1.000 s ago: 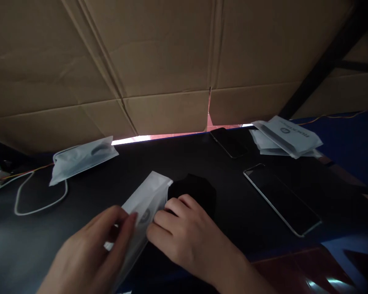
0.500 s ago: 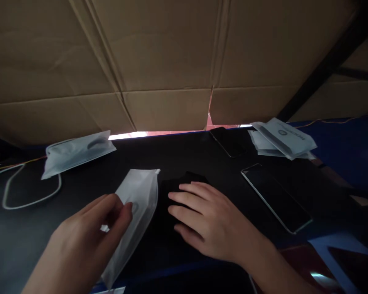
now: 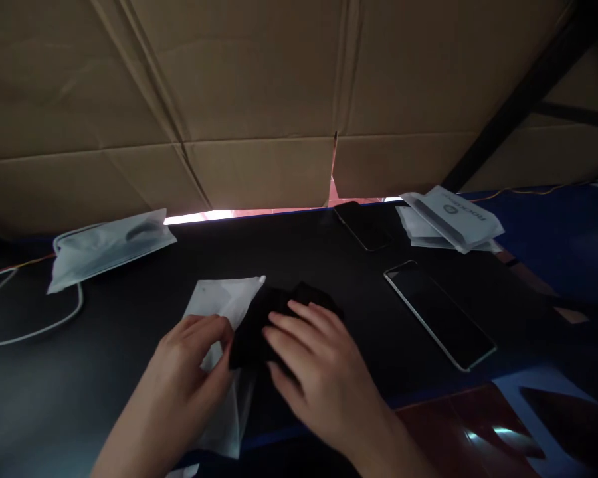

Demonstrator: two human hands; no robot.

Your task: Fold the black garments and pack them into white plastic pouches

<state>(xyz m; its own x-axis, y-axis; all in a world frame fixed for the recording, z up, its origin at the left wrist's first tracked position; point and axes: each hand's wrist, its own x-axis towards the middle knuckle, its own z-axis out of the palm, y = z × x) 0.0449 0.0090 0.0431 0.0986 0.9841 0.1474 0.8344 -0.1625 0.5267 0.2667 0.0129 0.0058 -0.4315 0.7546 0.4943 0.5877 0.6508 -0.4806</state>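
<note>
Cardboard sheets (image 3: 259,99) wall off the back, and below them runs the black worktop (image 3: 129,312). Two phones (image 3: 438,312) lie well apart to the right, near a stack of white pouches (image 3: 448,219); another pouch (image 3: 104,245) sits far left. At centre, the left hand (image 3: 189,358) presses the white pouch (image 3: 219,305) flat, fingers spread, while the right hand (image 3: 319,372) rests open-fingered on the black item (image 3: 259,318) overlapping it, grip not closed.
</note>
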